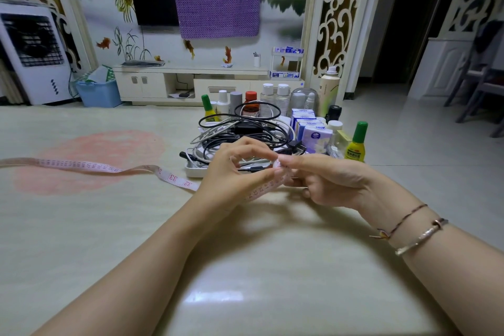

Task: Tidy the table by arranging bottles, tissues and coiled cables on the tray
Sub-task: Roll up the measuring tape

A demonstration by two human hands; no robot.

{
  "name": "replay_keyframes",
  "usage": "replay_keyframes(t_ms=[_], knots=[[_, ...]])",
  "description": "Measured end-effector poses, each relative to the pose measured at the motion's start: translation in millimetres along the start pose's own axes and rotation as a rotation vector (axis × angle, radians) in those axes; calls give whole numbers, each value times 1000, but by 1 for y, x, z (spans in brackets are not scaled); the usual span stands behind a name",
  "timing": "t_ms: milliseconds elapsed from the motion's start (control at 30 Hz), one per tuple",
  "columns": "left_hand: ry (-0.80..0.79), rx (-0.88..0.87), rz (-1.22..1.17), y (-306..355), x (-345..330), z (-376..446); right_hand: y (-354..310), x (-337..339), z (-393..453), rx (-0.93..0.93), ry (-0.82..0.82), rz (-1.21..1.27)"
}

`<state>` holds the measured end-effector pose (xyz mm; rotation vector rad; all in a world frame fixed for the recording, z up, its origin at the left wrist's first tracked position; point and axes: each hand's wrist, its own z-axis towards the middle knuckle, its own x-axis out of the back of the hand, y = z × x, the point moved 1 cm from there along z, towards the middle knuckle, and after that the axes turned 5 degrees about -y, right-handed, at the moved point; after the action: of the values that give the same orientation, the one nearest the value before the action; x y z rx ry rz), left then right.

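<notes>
Left hand [234, 169] and right hand [324, 180] raised together above the middle of the counter [109, 226], fingertips of both pinching the rolled end of a pink measuring tape [281, 170], the rest of it trailing off toward the left edge. Just beyond the hands, near the far edge, a white tray [195, 170] heaped with coiled cables [242, 128]; tissue packs [313, 131] at its right side, bottles [272, 98] lined along its far side, one green-capped yellow bottle [356, 143] standing farthest right
</notes>
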<state>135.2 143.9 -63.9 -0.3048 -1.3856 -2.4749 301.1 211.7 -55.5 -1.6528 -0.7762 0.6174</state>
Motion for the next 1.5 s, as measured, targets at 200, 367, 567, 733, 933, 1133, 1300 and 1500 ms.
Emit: replay_keyframes(t_ms=[200,367,567,733,933,1133,1300,1500], knots=[[-14,-33,102,2,-4,-2,1,-5,3,-8,65,-29],[24,-23,64,2,-3,-1,0,-4,1,-2,30,9],[10,-14,89,0,-4,0,-2,-4,-1,3,10,-6],[14,2,62,1,-2,-1,0,-5,0,-8,-29,14],[-14,-5,74,1,-4,0,1,-3,2,7,13,-3],[9,-4,37,1,-2,0,-2,-4,-4,-18,-49,52],[-8,-10,89,3,-5,0,0,-7,1,-9,17,44],[34,22,34,-2,-1,-1,-2,-5,-3,-3,-56,89]])
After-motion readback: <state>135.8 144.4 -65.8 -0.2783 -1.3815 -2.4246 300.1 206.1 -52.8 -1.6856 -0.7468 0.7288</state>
